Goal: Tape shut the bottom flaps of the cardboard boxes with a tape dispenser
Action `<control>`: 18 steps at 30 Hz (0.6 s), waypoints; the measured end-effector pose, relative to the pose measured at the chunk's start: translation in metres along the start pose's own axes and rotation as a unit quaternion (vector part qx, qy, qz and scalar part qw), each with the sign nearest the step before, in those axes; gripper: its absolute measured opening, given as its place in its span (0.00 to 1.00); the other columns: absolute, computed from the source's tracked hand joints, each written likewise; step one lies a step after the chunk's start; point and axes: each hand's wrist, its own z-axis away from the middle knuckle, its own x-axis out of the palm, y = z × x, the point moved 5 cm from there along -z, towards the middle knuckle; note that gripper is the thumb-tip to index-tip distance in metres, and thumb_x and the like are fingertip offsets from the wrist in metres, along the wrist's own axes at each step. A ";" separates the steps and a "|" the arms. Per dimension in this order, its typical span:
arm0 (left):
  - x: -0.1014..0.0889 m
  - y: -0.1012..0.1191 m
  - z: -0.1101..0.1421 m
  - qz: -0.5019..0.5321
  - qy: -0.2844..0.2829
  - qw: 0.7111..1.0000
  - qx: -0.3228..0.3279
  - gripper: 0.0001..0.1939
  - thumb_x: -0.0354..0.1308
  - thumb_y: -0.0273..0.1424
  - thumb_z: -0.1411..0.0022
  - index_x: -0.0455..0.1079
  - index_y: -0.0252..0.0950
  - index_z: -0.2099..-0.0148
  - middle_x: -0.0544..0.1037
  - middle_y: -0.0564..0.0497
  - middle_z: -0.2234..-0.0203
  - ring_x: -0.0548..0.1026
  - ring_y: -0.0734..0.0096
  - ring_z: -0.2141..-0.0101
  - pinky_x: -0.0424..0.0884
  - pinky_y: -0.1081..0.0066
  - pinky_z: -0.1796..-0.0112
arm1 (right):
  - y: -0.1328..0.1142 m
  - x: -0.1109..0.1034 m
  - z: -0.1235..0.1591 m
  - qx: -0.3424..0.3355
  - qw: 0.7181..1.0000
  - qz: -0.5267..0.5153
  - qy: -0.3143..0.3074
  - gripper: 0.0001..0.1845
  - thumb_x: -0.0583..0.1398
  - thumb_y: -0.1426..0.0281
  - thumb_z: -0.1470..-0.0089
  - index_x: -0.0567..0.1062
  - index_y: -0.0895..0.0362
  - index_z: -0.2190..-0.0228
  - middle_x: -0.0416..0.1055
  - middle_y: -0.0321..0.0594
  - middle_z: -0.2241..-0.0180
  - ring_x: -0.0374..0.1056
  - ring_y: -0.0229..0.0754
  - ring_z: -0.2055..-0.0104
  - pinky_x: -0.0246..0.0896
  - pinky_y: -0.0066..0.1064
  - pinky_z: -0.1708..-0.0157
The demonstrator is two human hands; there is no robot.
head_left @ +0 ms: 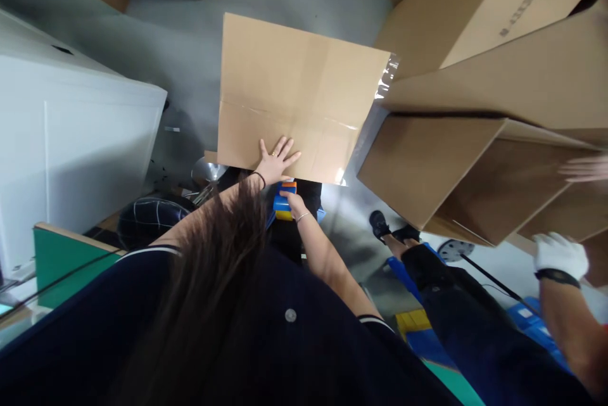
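Observation:
A closed cardboard box [304,70] sits in front of me, with a strip of clear tape across it and more clear tape hanging at its right edge. My left hand [276,162] lies flat on the box near its close edge, fingers spread. Just below that edge, my right hand [295,203] is closed around a blue tape dispenser [282,204] with orange and yellow parts. My body's side of the dispenser is partly hidden by the fingers, and long hair covers part of my left forearm.
At right, a co-worker's white-gloved hand [560,257] and bare hand [586,168] are by an open cardboard box [422,165]. Larger cardboard [494,70] stands behind it. A white cabinet [80,133], black round stool [152,219] and green panel [71,266] are at left.

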 end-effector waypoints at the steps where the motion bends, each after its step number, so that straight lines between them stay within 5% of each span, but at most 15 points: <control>1: 0.004 0.001 -0.001 -0.005 0.002 1.000 -0.002 0.38 0.57 0.38 0.35 0.45 0.45 0.28 0.31 0.40 0.30 0.30 0.39 0.32 0.20 0.24 0.48 | 0.001 -0.003 0.001 0.002 1.000 0.004 0.013 0.14 0.66 0.67 0.51 0.74 0.61 0.64 0.76 0.41 0.69 0.73 0.42 0.66 0.71 0.31 0.65; 5: 0.016 0.002 -0.003 0.001 -0.018 0.999 -0.027 0.36 0.47 0.20 0.34 0.44 0.46 0.28 0.32 0.40 0.30 0.31 0.48 0.31 0.23 0.24 0.46 | 0.001 -0.028 0.025 0.006 0.999 0.038 0.010 0.14 0.63 0.66 0.49 0.75 0.61 0.61 0.76 0.43 0.65 0.73 0.43 0.64 0.71 0.32 0.63; 9: -0.003 0.006 0.001 0.075 -0.026 0.996 -0.039 0.39 0.49 0.17 0.38 0.46 0.44 0.28 0.33 0.42 0.30 0.31 0.48 0.31 0.23 0.25 0.45 | -0.019 -0.075 0.087 -0.035 0.988 0.149 -0.005 0.17 0.70 0.64 0.58 0.77 0.58 0.65 0.76 0.41 0.66 0.72 0.47 0.62 0.68 0.35 0.60; 10: -0.012 0.007 0.003 0.115 -0.029 0.992 -0.040 0.40 0.51 0.17 0.39 0.47 0.42 0.28 0.34 0.41 0.30 0.32 0.47 0.31 0.25 0.26 0.44 | -0.033 -0.086 0.105 -0.076 0.971 0.225 0.001 0.19 0.71 0.63 0.60 0.76 0.57 0.66 0.75 0.41 0.66 0.71 0.48 0.61 0.66 0.35 0.59; 12: -0.033 0.007 0.010 0.252 -0.033 0.966 -0.056 0.39 0.54 0.20 0.39 0.48 0.36 0.29 0.40 0.39 0.30 0.39 0.49 0.31 0.36 0.35 0.38 | -0.064 -0.096 0.140 -0.171 0.895 0.412 0.006 0.21 0.70 0.57 0.60 0.75 0.55 0.66 0.73 0.40 0.67 0.70 0.49 0.63 0.63 0.36 0.60; 15: -0.055 0.007 0.026 0.539 -0.054 0.835 -0.097 0.28 0.51 0.30 0.33 0.58 0.32 0.33 0.62 0.38 0.36 0.62 0.58 0.37 0.58 0.56 0.38 | -0.106 -0.089 0.175 -0.230 0.767 0.598 -0.032 0.21 0.64 0.50 0.52 0.73 0.54 0.66 0.71 0.40 0.70 0.69 0.48 0.67 0.60 0.36 0.65; 18: -0.065 0.013 0.045 0.729 -0.081 0.673 -0.095 0.20 0.53 0.38 0.33 0.71 0.32 0.44 0.76 0.39 0.48 0.75 0.62 0.48 0.68 0.62 0.45 | -0.139 -0.067 0.187 -0.231 0.719 0.650 -0.078 0.19 0.62 0.51 0.49 0.72 0.53 0.66 0.73 0.40 0.68 0.69 0.48 0.66 0.59 0.35 0.66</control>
